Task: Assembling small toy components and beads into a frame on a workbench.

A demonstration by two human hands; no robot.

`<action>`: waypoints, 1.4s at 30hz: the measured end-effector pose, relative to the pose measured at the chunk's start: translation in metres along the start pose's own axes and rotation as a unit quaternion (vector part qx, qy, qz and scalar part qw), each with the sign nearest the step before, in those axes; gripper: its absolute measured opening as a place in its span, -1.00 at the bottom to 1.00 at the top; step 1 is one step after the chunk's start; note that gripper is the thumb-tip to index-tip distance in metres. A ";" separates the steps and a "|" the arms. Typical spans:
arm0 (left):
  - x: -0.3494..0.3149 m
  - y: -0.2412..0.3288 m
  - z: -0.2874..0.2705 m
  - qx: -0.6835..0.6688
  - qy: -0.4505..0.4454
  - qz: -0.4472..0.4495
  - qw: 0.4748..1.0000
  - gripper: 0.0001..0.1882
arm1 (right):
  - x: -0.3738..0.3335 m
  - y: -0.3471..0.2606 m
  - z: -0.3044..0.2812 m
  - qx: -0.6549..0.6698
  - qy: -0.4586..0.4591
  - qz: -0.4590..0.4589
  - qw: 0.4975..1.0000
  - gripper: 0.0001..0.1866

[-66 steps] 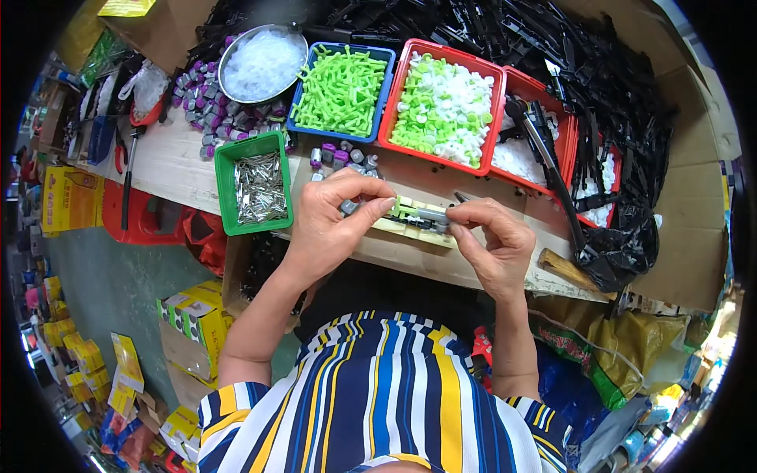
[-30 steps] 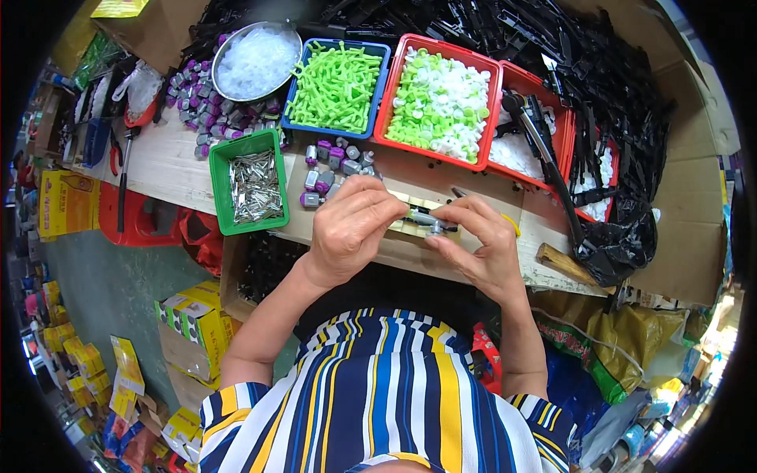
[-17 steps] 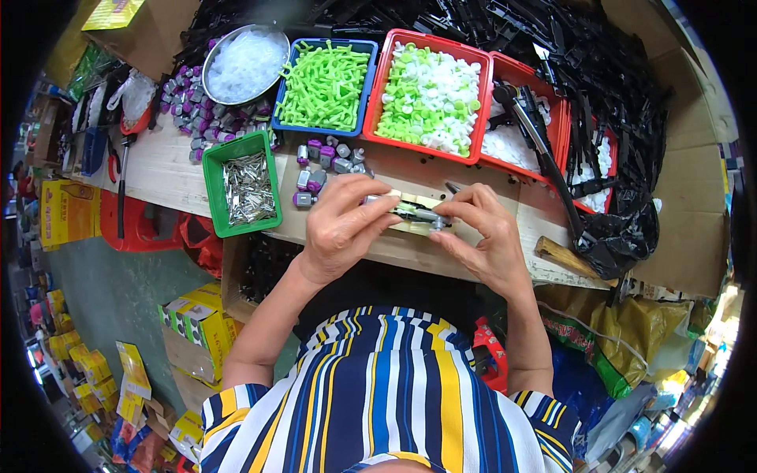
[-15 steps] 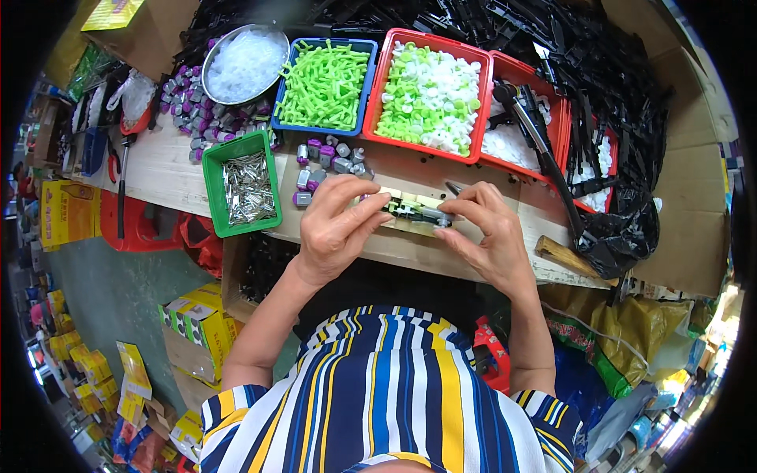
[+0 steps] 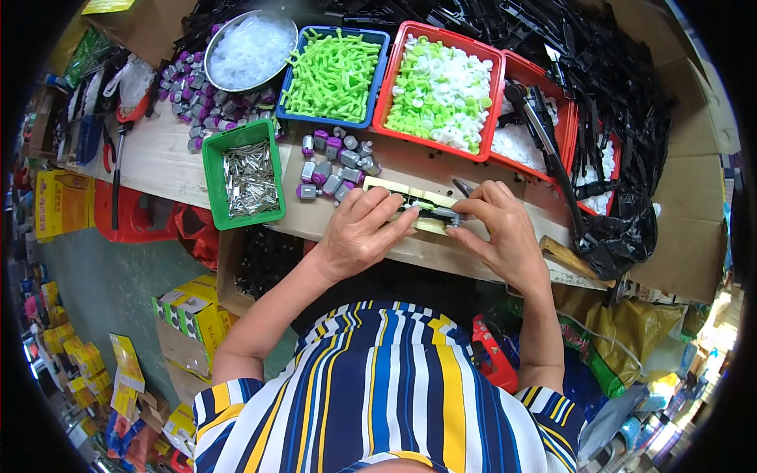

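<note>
A long cream-coloured block (image 5: 380,184) with a slot lies on the bench, black plastic parts set in it. My right hand (image 5: 505,232) pinches a grey plastic piece (image 5: 448,213) at the block's right end between thumb and fingers. My left hand (image 5: 364,235) bends over the block's near side, its fingertips closed together at the slot. A small pale green bit (image 5: 423,205) shows by those fingertips; what they hold is mostly hidden. Just behind the block lies a dark pointed tool (image 5: 462,188). Several grey-and-purple pieces (image 5: 330,167) lie loose beyond my left hand.
A green bin (image 5: 209,185) of metal pins stands left. Behind are a bowl (image 5: 295,39) of clear pieces, a blue bin (image 5: 331,123) of green parts and red bins (image 5: 441,148) of white and green caps. A hammer (image 5: 556,158) leans right, before piled black parts (image 5: 631,126).
My left hand has shifted right and nearer, baring the cream block's left end. My right hand still pinches the grey piece. The whole view has tilted slightly.
</note>
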State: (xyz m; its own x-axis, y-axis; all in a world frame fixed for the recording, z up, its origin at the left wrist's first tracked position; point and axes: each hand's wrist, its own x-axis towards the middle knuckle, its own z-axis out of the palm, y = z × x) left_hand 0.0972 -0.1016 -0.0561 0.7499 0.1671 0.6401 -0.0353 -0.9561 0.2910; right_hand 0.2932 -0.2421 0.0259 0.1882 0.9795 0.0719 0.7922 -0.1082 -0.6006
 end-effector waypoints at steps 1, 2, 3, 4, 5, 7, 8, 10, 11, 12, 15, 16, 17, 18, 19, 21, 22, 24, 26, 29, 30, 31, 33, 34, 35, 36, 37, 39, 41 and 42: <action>-0.001 0.000 0.001 -0.001 0.000 -0.001 1.000 -0.56 | 0.001 0.000 0.001 0.002 -0.002 0.001 1.000 -0.70; -0.001 -0.001 0.002 -0.003 0.003 0.001 1.000 -0.56 | 0.002 0.000 0.002 0.004 -0.004 0.001 1.000 -0.70; -0.001 -0.001 0.002 -0.005 0.006 0.002 1.000 -0.56 | 0.002 0.000 0.003 0.005 -0.004 0.000 1.000 -0.70; -0.001 -0.001 0.003 -0.004 0.006 0.001 1.000 -0.56 | 0.002 0.000 0.004 0.002 -0.001 -0.004 1.000 -0.70; -0.002 -0.001 0.003 -0.005 0.006 0.001 1.000 -0.56 | 0.002 0.001 0.005 -0.002 0.002 -0.007 1.000 -0.69; -0.002 -0.002 0.004 -0.007 0.006 0.002 1.000 -0.57 | 0.001 0.000 0.008 0.001 0.003 -0.002 1.000 -0.69; -0.002 -0.001 0.004 -0.006 0.006 0.001 1.000 -0.56 | 0.000 0.000 0.009 0.003 0.004 0.003 1.000 -0.69; -0.001 -0.001 0.004 -0.008 0.005 0.001 1.000 -0.56 | -0.001 0.001 0.013 0.003 0.008 0.005 1.000 -0.68; -0.001 -0.001 0.004 -0.007 0.004 -0.002 1.000 -0.56 | -0.002 0.002 0.016 0.003 0.011 0.005 1.000 -0.67; -0.001 -0.001 0.004 -0.007 0.004 -0.004 1.000 -0.56 | -0.003 0.003 0.018 0.004 0.013 0.007 1.000 -0.67; -0.001 0.000 0.003 -0.005 0.001 -0.007 1.000 -0.56 | -0.004 0.006 0.022 -0.003 0.036 -0.007 0.999 -0.64; -0.001 0.000 0.003 -0.005 0.000 -0.006 1.000 -0.56 | -0.004 0.005 0.022 0.003 0.047 -0.009 0.999 -0.62; -0.001 0.000 0.003 -0.005 -0.001 -0.007 1.000 -0.56 | -0.005 0.005 0.021 0.008 0.058 -0.009 0.998 -0.60; -0.001 0.000 0.003 -0.005 -0.002 -0.007 1.000 -0.56 | -0.007 0.006 0.020 0.007 0.059 -0.007 0.998 -0.60; -0.001 0.000 0.003 -0.007 -0.003 -0.006 1.000 -0.56 | -0.009 0.007 0.020 0.026 0.074 0.000 0.997 -0.59; -0.001 -0.001 0.004 -0.006 0.001 -0.006 1.000 -0.55 | -0.012 0.009 0.022 0.045 0.088 0.007 0.995 -0.59; -0.001 -0.002 0.005 -0.007 0.000 -0.006 1.000 -0.55 | -0.013 0.010 0.024 0.049 0.094 0.009 0.994 -0.60; 0.001 -0.002 0.005 0.000 0.019 0.009 1.000 -0.62 | -0.014 0.010 0.026 0.053 0.100 0.013 0.994 -0.61; 0.001 -0.002 0.006 -0.001 0.018 0.011 1.000 -0.62 | -0.015 0.011 0.029 0.056 0.108 0.009 0.993 -0.65; 0.002 -0.002 0.005 -0.002 0.018 0.012 1.000 -0.62 | -0.016 0.011 0.033 0.048 0.121 0.006 0.991 -0.66; 0.002 -0.002 0.005 -0.001 0.017 0.011 1.000 -0.62 | -0.016 0.011 0.033 0.047 0.120 0.007 0.992 -0.66; 0.001 -0.002 0.006 -0.002 0.017 0.010 1.000 -0.62 | -0.016 0.010 0.033 0.042 0.123 0.005 0.992 -0.67; 0.000 -0.002 0.006 -0.004 0.019 0.008 1.000 -0.61 | -0.017 0.010 0.034 0.035 0.124 0.003 0.992 -0.68; 0.001 -0.002 0.006 -0.005 0.020 0.007 1.000 -0.61 | -0.019 0.011 0.035 0.025 0.126 -0.001 0.992 -0.68; 0.001 -0.002 0.005 -0.004 0.019 0.007 1.000 -0.62 | -0.020 0.012 0.035 0.014 0.128 -0.005 0.992 -0.69; 0.001 -0.002 0.005 -0.003 0.018 0.007 1.000 -0.62 | -0.019 0.012 0.035 0.013 0.127 -0.005 0.992 -0.69; 0.000 -0.002 0.005 -0.004 0.018 0.006 1.000 -0.62 | -0.019 0.012 0.035 0.010 0.129 -0.007 0.992 -0.69; 0.000 -0.003 0.006 -0.005 0.019 0.007 1.000 -0.62 | -0.019 0.012 0.035 0.007 0.130 -0.007 0.991 -0.69; 0.000 -0.003 0.006 -0.005 0.018 0.006 1.000 -0.62 | -0.019 0.013 0.037 0.007 0.133 -0.016 0.991 -0.70; 0.000 -0.003 0.006 -0.004 0.017 0.006 1.000 -0.62 | -0.020 0.014 0.038 0.007 0.134 -0.016 0.991 -0.70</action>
State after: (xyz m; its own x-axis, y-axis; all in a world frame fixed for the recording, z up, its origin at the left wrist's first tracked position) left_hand 0.1010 -0.1006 -0.0608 0.7260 0.1641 0.6679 -0.0491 -0.9563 0.2882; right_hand 0.2787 -0.2564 -0.0145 0.3117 0.9022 0.2982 0.7928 -0.0739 -0.6050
